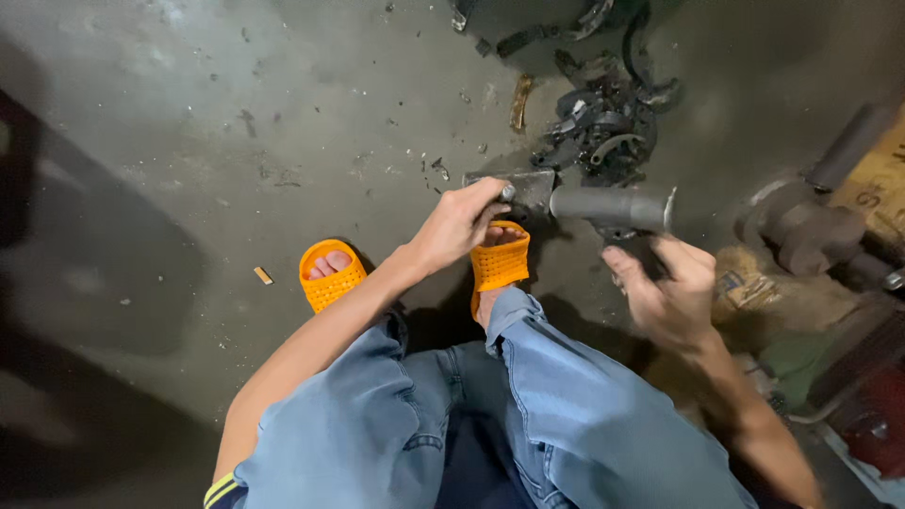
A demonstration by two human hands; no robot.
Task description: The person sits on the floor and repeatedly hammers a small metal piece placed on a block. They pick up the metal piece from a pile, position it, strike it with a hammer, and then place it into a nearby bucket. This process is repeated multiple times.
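I sit low over a concrete floor (236, 141), in blue jeans and orange slippers (330, 275). My left hand (462, 221) is closed on a small metal piece at the end of a grey metal part (528, 186). That part joins a thick grey metal tube (611, 206) lying in front of my right foot. My right hand (665, 292) hovers just below the tube with its fingers spread and slightly curled, holding nothing.
A heap of dark curved metal scraps (603, 127) lies beyond the tube. Rusty heavy machine parts (801, 231) crowd the right side. Small chips and debris dot the floor, and a small stub (262, 275) lies left of my foot.
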